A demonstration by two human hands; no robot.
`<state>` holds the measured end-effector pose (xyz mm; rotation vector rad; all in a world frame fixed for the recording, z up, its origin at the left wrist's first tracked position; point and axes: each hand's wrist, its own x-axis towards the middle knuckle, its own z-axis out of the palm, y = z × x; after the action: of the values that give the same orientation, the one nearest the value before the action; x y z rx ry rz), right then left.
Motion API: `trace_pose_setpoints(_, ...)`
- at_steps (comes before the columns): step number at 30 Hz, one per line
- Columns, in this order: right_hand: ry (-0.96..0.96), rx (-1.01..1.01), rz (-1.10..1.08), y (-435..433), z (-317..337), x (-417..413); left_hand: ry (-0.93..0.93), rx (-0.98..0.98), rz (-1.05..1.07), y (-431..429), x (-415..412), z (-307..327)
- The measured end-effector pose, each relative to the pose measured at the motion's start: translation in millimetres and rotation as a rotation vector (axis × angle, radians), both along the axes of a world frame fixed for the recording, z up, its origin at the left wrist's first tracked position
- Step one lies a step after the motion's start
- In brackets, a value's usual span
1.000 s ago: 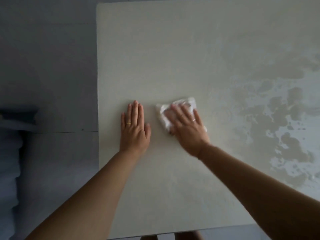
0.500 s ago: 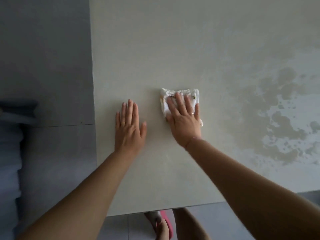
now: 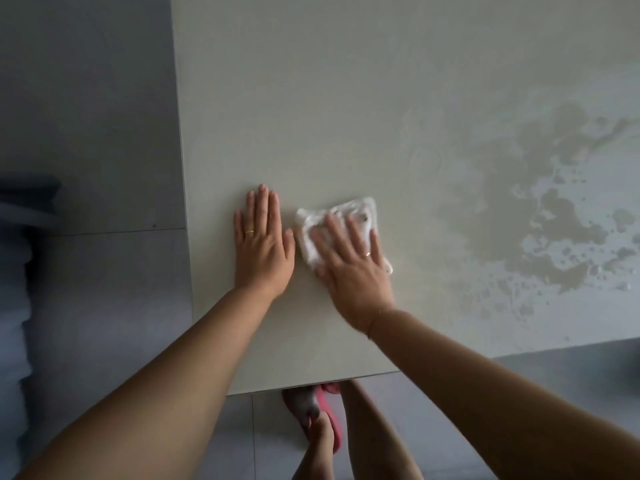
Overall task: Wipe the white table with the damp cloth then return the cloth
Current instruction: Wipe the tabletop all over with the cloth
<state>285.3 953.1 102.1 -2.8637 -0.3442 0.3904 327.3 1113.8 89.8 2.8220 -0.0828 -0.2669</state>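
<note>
The white table fills most of the view, seen from above. A folded white damp cloth lies on it near the left side. My right hand presses flat on the cloth with straight fingers, covering its near half. My left hand rests flat on the bare tabletop just left of the cloth, fingers together; its thumb nearly touches the cloth's edge.
A wet patch with droplets spreads over the table's right part. The table's left edge and near edge border grey floor tiles. My legs and a pink slipper show below the near edge. Grey folded fabric sits far left.
My right hand has slid the cloth back and forth: away and right, then back toward my left hand. The left hand stayed flat in place. The camera shifted, showing more of the near edge.
</note>
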Motion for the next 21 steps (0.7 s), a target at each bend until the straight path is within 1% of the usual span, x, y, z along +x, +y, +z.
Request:
trace_pose_setpoints(2, 0.001, -0.038, 0.187, -9.8, 2.9, -11.5, -0.001, -0.067, -0.013, 3.4, 0.0, 3.0)
trace_pose_setpoints(3, -0.012, -0.050, 0.216, -21.2, 2.0, -5.7, -0.011, -0.087, -0.020, 5.9, -1.7, 5.2)
trace_pose_setpoints(4, -0.008, -0.059, 0.187, -31.4, 1.2, 1.9, -0.029, -0.085, -0.028, 8.8, -5.0, 7.3)
trace_pose_setpoints(5, 0.004, -0.052, 0.091, -39.2, 1.6, 9.6, -0.049, -0.067, -0.033, 11.6, -10.2, 8.7)
trace_pose_setpoints(7, 0.016, -0.009, -0.166, -38.8, 2.1, 14.4, -0.078, -0.018, -0.036, 15.6, -24.9, 9.7)
trace_pose_setpoints(8, 0.006, 0.006, -0.257, -27.4, 2.9, 8.8, -0.084, 0.005, -0.039, 16.1, -32.6, 8.6)
trace_pose_setpoints(9, 0.005, 0.013, -0.292, -12.9, 3.1, -2.2, -0.077, 0.022, -0.039, 16.0, -39.2, 6.4)
trace_pose_setpoints(10, 0.011, 0.020, -0.259, 2.1, 2.6, -16.8, -0.056, 0.027, -0.031, 15.6, -44.2, 3.5)
trace_pose_setpoints(12, 0.003, 0.014, -0.057, 16.7, 3.1, -45.8, -0.009, 0.024, -0.006, 15.8, -47.7, -1.2)
trace_pose_setpoints(14, -0.027, -0.043, 0.155, -0.2, 3.4, -50.5, 0.013, 0.035, -0.003, 16.9, -46.5, -3.1)
trace_pose_setpoints(15, -0.031, -0.077, 0.189, -14.6, 2.5, -45.6, 0.026, 0.036, -0.009, 17.6, -45.8, -3.1)
trace_pose_setpoints(16, -0.021, -0.091, 0.148, -27.4, 1.4, -39.6, 0.038, 0.031, -0.015, 18.3, -45.2, -3.0)
trace_pose_setpoints(18, 0.005, -0.044, -0.142, -41.9, 1.6, -31.1, 0.049, 0.017, -0.020, 20.6, -44.7, -2.8)
trace_pose_setpoints(19, 0.020, -0.013, -0.280, -35.5, 2.8, -32.8, 0.045, 0.012, -0.018, 21.5, -45.8, -1.7)
trace_pose_setpoints(20, 0.033, 0.011, -0.367, -20.7, 3.6, -38.5, 0.029, 0.004, -0.008, 21.5, -48.4, -0.2)
trace_pose_setpoints(21, 0.046, 0.009, -0.366, -2.3, 3.1, -49.8, 0.007, -0.013, 0.015, 20.6, -52.4, 1.9)
